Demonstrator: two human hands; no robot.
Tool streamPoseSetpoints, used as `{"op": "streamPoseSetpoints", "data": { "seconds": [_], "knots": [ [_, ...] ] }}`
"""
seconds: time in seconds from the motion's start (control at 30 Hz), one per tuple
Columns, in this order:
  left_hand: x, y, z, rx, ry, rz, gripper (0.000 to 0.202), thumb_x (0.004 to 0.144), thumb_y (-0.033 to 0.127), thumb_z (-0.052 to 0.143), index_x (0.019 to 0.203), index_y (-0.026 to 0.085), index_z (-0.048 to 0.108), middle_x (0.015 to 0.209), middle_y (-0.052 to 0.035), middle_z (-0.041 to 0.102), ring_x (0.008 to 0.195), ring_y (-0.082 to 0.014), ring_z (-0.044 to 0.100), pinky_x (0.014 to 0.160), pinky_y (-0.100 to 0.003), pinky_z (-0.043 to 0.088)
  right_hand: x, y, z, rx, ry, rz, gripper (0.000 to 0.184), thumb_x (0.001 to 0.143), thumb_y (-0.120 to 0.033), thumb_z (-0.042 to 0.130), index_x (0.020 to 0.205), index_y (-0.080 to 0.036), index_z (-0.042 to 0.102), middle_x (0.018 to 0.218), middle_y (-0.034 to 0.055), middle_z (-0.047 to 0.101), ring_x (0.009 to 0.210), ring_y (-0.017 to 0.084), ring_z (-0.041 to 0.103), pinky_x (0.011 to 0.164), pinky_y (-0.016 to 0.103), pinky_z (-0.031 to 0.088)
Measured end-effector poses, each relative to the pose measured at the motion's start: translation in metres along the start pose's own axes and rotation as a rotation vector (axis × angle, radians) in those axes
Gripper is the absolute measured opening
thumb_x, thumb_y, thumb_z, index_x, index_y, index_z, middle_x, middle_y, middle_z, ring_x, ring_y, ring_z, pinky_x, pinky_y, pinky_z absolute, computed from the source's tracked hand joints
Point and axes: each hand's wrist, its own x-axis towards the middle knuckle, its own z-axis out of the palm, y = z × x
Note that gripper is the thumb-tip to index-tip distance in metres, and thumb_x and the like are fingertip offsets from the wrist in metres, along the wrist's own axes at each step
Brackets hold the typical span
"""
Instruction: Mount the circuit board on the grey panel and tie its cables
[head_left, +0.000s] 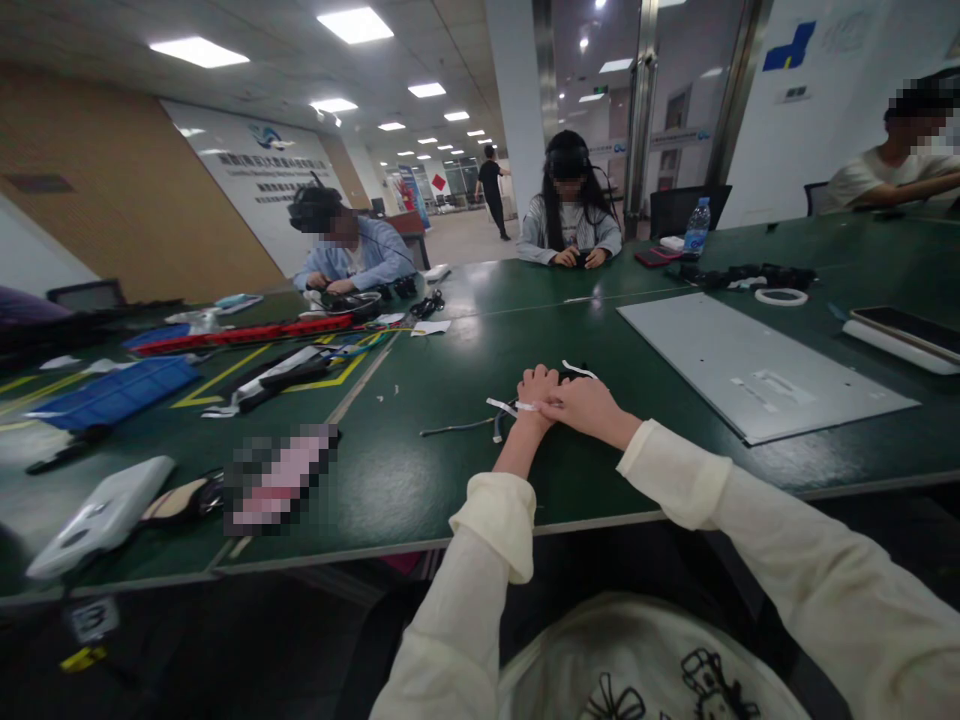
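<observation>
Both my hands are close together over the green table, with the right partly across the left. My left hand point(536, 392) has its fingers curled down, and what lies under them is hidden. My right hand point(589, 408) is closed, its thumb and fingertips pinching a thin white strip point(526, 406) beside my left wrist. A second white strip point(501, 406) sticks out left of the wrist, and a white curved strip point(579, 370) shows beyond the right hand. A dark thin cable point(457, 429) runs out leftward from under my hands along the tabletop.
Right of my hands lies a flat grey panel point(750, 365). A roll of white tape point(781, 297) and a water bottle point(697, 228) are farther back. Leftward are a blue tray point(120, 390), a white device point(101, 515) and a blurred pink item point(285, 478). Several people sit around the table.
</observation>
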Motion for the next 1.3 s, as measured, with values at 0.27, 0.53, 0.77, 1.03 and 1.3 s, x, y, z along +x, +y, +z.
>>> {"op": "streamPoseSetpoints", "data": {
  "seconds": [0.27, 0.53, 0.77, 1.03, 1.3],
  "knots": [
    [-0.004, -0.004, 0.006, 0.000, 0.056, 0.034, 0.031, 0.094, 0.044, 0.042, 0.103, 0.019, 0.060, 0.114, -0.0133, 0.054, 0.109, -0.0305, 0.048, 0.088, -0.047, 0.045, 0.003, 0.039, -0.023, 0.051, 0.158, 0.160, 0.045, 0.085, -0.062, 0.055, 0.067, -0.022, 0.061, 0.074, 0.0083, 0.063, 0.082, 0.024, 0.061, 0.076, 0.034, 0.043],
    [-0.006, -0.002, 0.005, -0.033, 0.080, 0.048, 0.044, 0.096, 0.052, 0.033, 0.103, 0.018, 0.060, 0.113, -0.0136, 0.055, 0.108, -0.0295, 0.048, 0.090, -0.046, 0.044, -0.014, 0.168, -0.051, -0.293, 0.232, 0.704, 0.051, 0.094, -0.046, 0.039, 0.130, -0.011, 0.051, 0.143, 0.0230, 0.039, 0.136, 0.040, 0.029, 0.105, 0.060, 0.026],
    [-0.003, 0.000, 0.006, 0.003, 0.143, 0.076, 0.043, 0.096, 0.050, 0.036, 0.095, 0.017, 0.063, 0.107, -0.0137, 0.055, 0.103, -0.0293, 0.049, 0.087, -0.045, 0.045, -0.037, 0.227, -0.030, -0.323, 0.075, 0.937, 0.064, 0.094, -0.054, 0.026, 0.136, -0.011, 0.048, 0.147, 0.0261, 0.033, 0.136, 0.045, 0.027, 0.101, 0.074, 0.014],
    [-0.003, 0.002, -0.001, 0.039, 0.154, 0.153, 0.049, 0.097, 0.053, 0.030, 0.095, 0.017, 0.063, 0.103, -0.0138, 0.057, 0.101, -0.0293, 0.051, 0.085, -0.044, 0.044, -0.036, 0.219, -0.029, -0.330, 0.047, 0.879, 0.064, 0.094, -0.054, 0.023, 0.138, -0.013, 0.047, 0.150, 0.0226, 0.030, 0.137, 0.044, 0.026, 0.103, 0.072, 0.014],
    [-0.002, 0.003, -0.002, 0.086, 0.127, 0.200, 0.057, 0.096, 0.058, 0.024, 0.099, 0.016, 0.063, 0.104, -0.0142, 0.061, 0.102, -0.0286, 0.052, 0.089, -0.043, 0.039, -0.030, 0.198, -0.024, -0.324, -0.016, 0.810, 0.064, 0.095, -0.054, 0.023, 0.142, -0.015, 0.042, 0.152, 0.0213, 0.027, 0.139, 0.043, 0.022, 0.103, 0.072, 0.015]
  ]
}}
